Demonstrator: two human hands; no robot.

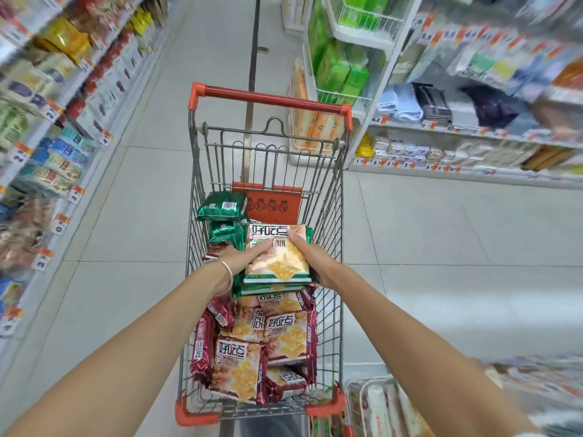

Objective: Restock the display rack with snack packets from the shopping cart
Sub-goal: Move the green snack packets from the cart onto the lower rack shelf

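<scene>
- The floor [126,216] under the shopping cart [268,159] is made of big pale grey tiles.
- The cart stands in a shop aisle. Its handle bar is red and its sides are grey wire.
- Left of the cart are the left shelves [47,121], full of snack bags. They look blurry.
- Right of the cart are the right shelves [473,134], with folded blue towels [400,102] and small boxes.
- Past the cart, on the right, a white wire basket [347,96] holds green boxes [342,74].
- Orange and white price tags [407,164] run along the shelf edges. One by the towels reads 6.8. Most others are too blurry to read.
- Inside the cart, at the far end, an orange flap [273,205] shows four round warning signs.
- Just beside the flap lie shiny green packets [222,205].
- The near end of the cart is full of red packets [239,370] with cracker pictures and the big letters 好吃点.
- Over the middle of the cart is a stack of green-edged packets [277,260]. The top one reads 好吃点 too.
- The left hand [239,255] grips the stack's left side, fingers curled over the top. A silver bracelet [227,269] sits on that wrist.
- The right hand [307,250] grips the right side, thumb on top.
</scene>
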